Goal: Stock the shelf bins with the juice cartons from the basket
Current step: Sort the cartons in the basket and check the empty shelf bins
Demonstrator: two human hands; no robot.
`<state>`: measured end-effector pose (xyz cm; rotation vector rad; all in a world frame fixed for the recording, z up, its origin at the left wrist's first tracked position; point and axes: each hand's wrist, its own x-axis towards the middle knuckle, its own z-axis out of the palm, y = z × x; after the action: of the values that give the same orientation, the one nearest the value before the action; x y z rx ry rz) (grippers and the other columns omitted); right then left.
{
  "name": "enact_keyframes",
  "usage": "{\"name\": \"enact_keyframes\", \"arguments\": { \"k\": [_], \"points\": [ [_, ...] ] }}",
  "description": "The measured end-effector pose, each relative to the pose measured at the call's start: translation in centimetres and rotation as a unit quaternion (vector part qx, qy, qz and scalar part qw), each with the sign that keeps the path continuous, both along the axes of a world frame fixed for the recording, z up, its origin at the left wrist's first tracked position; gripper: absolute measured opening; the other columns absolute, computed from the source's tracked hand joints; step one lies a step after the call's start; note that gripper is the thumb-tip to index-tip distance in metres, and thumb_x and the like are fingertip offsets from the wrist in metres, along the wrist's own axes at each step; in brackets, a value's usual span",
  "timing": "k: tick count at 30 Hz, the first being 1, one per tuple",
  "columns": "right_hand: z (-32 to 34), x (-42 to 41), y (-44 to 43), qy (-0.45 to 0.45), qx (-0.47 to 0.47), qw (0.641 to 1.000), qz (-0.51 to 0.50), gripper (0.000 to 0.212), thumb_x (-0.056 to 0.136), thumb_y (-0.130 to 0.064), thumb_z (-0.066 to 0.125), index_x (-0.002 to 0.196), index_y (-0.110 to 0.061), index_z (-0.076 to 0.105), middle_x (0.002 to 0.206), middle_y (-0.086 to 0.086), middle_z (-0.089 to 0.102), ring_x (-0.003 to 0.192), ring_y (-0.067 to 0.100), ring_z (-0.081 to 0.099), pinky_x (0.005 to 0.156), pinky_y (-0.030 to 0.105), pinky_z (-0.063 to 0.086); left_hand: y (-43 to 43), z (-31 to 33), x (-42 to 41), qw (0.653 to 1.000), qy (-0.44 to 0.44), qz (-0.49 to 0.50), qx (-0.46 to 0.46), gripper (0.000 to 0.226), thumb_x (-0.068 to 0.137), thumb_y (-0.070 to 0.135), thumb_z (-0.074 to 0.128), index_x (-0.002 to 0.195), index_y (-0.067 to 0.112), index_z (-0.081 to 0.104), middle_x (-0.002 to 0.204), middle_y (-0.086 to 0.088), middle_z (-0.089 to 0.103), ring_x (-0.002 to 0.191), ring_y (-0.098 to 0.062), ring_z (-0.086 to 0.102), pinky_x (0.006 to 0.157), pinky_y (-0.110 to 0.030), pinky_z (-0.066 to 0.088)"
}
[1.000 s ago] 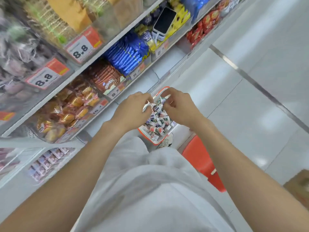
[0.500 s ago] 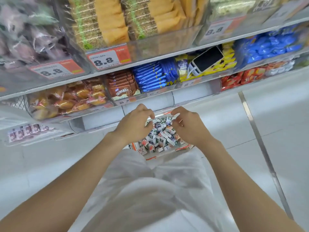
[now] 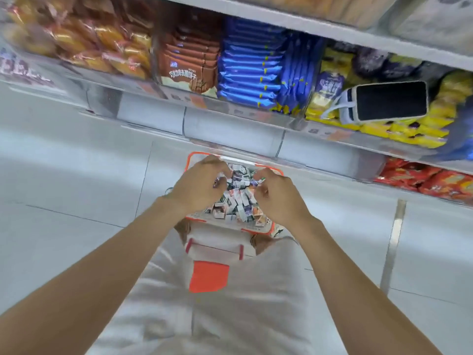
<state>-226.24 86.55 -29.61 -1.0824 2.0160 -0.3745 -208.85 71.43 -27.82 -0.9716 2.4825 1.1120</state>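
Note:
An orange-rimmed basket [image 3: 192, 157] stands on the floor below the shelf, heaped with several small juice cartons [image 3: 238, 201]. Both my hands hover over the heap. My left hand [image 3: 198, 187] has its fingers curled down and pinches a small carton at its fingertips over the basket's left side. My right hand [image 3: 277, 201] is curled the same way and pinches another carton at the basket's right. Motion blur hides the details of both grips. The clear shelf bins [image 3: 230, 129] lie just beyond the basket.
The shelf above holds brown packets [image 3: 189, 65], blue packets [image 3: 245, 70] and yellow packets [image 3: 399, 131] with a dark-screened handheld device [image 3: 389, 101] lying on them. Red packets [image 3: 422, 180] fill a lower bin at right. An orange object [image 3: 208, 276] is near my body. White tiled floor surrounds the basket.
The view has swung to face the shelf squarely and come closer. Both hands stay together over the basket, now slightly apart and lower among the cartons.

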Motion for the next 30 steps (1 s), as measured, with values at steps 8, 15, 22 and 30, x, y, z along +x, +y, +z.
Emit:
{"name": "enact_keyframes", "arguments": {
  "k": [8,15,22,30],
  "points": [
    [-20.1,-0.2,-1.0,0.141,-0.009,0.964,0.223,0.036,0.100,-0.025,0.052,0.135,-0.015,0.053,0.113,0.013,0.071,0.100,0.037,0.068,0.078,0.039,0.052,1.0,-21.5,2.2,0.996,-0.023,-0.068,-0.047,0.024,0.097,0.021,0.054,0.115,0.025,0.069,0.124,-0.002,0.061,0.098,-0.030,0.066,0.085,-0.044,0.057],
    [-31.4,1.5,-2.8,0.206,0.007,0.950,0.234,0.023,0.099,-0.022,0.054,0.121,-0.016,0.057,0.099,0.007,0.063,0.097,0.035,0.066,0.070,0.037,0.043,0.0,-33.5,3.7,0.976,-0.050,-0.158,-0.139,0.024,0.097,0.026,0.050,0.115,0.023,0.067,0.114,-0.002,0.061,0.102,-0.030,0.065,0.088,-0.042,0.052],
    [-29.1,7.0,-3.5,0.288,-0.018,0.920,0.264,0.026,0.104,-0.034,0.050,0.124,-0.018,0.054,0.099,0.004,0.051,0.098,0.034,0.060,0.071,0.038,0.038,2.5,-32.6,3.7,0.946,-0.080,-0.201,-0.242,0.036,0.103,0.046,0.043,0.133,0.029,0.056,0.115,-0.003,0.056,0.109,-0.032,0.063,0.088,-0.043,0.053],
    [-29.1,8.4,1.0,0.276,0.064,0.940,0.189,0.061,0.083,-0.055,0.042,0.123,-0.015,0.063,0.114,0.011,0.064,0.102,0.038,0.066,0.088,0.052,0.059,3.9,-31.5,7.5,0.958,-0.017,-0.145,-0.246,0.030,0.101,0.045,0.052,0.124,0.028,0.063,0.122,-0.006,0.064,0.114,-0.033,0.062,0.091,-0.046,0.055]
  ]
}}
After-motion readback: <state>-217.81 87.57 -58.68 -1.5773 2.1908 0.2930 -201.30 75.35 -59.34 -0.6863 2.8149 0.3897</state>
